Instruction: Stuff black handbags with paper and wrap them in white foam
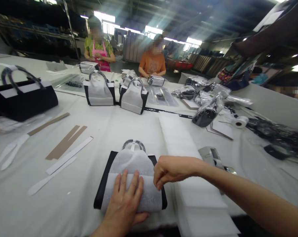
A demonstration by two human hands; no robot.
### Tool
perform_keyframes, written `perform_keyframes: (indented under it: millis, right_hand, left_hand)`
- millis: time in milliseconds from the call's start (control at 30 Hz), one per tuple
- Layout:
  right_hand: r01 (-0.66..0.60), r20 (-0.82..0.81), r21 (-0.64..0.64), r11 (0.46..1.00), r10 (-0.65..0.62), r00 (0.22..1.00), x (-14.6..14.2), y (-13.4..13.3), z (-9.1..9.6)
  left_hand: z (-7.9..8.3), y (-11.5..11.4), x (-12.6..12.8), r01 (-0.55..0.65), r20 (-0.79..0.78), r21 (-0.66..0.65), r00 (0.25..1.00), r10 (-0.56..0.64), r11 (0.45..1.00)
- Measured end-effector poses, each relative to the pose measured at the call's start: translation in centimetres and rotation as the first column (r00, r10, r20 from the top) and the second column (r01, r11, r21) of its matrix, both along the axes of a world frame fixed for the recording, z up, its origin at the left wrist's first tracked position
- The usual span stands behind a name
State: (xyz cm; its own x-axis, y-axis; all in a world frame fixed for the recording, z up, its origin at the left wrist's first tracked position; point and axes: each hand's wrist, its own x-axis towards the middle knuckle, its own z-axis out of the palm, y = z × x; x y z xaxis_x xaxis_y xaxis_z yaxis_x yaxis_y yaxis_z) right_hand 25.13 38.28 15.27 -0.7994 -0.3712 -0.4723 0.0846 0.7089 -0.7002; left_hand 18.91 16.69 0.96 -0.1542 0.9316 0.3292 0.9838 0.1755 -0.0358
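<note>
A black handbag [101,191] lies on the white table in front of me, its middle wrapped in white foam sheet [149,191]. Its handles [133,143], also wrapped, point away from me. My left hand [126,199] rests flat on the foam, fingers stretched out. Over the bag's right edge is my right hand [163,172], its fingers curled together; whatever may be between the fingertips is hidden. Just right of the bag runs a stack of white foam sheets [200,200], passing under my right forearm.
A grey tape dispenser [210,156] stands beyond my right forearm. Brown card strips [65,143] and white strips [67,156] lie at left. Wrapped handbags [99,93] and a large black bag [27,102] stand farther back. Plastic-wrapped items [205,95] pile up at right. Two people work across the table.
</note>
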Motion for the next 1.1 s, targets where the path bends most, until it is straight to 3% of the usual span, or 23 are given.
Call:
perform_keyframes:
  millis: [67, 167, 333, 500, 667, 833, 1000, 1100]
  right_hand:
    - [-0.006, 0.011, 0.014, 1.0, 0.006, 1.0, 0.0, 0.0, -0.1]
    - [-0.054, -0.001, 0.151, 0.987, 0.054, 0.999, -1.0, -0.2, -1.2]
    - [-0.092, 0.022, 0.428, 0.899, 0.091, 0.996, -2.9, -0.9, -3.5]
    - [-0.099, 0.01, 0.524, 0.846, 0.11, 0.994, -3.2, -1.2, -4.2]
    - [-0.029, -0.015, 0.488, 0.872, 0.041, 0.999, -2.7, -0.8, -4.7]
    - [0.204, -0.104, 0.434, 0.878, -0.175, 0.979, -2.2, 0.9, -5.9]
    - [0.327, -0.086, 0.377, 0.866, -0.319, 0.944, -1.7, 3.3, -7.7]
    - [0.402, -0.081, 0.292, 0.868, -0.396, 0.915, -1.1, 4.1, -9.3]
  left_hand:
    - [0.0, 0.0, -0.1, 0.015, -0.005, 0.0, 1.0, -0.015, 1.0]
    - [-0.1, 0.0, -0.2, 0.041, -0.026, 0.006, 0.999, -0.041, 0.999]
    - [0.3, 0.1, 0.3, -0.029, 0.025, -0.027, 0.999, 0.029, 0.999]
    - [1.1, 0.3, 0.8, -0.036, 0.117, 0.017, 0.993, 0.034, 0.999]
    - [1.1, 0.3, 1.0, -0.025, 0.134, 0.039, 0.991, 0.019, 0.999]
    - [0.3, 0.3, 1.2, -0.042, 0.179, 0.069, 0.983, 0.029, 0.997]
    - [0.0, 0.4, 1.2, -0.036, 0.19, 0.078, 0.982, 0.021, 0.996]
    - [-0.1, 0.5, 1.0, -0.015, 0.124, 0.018, 0.992, 0.013, 1.0]
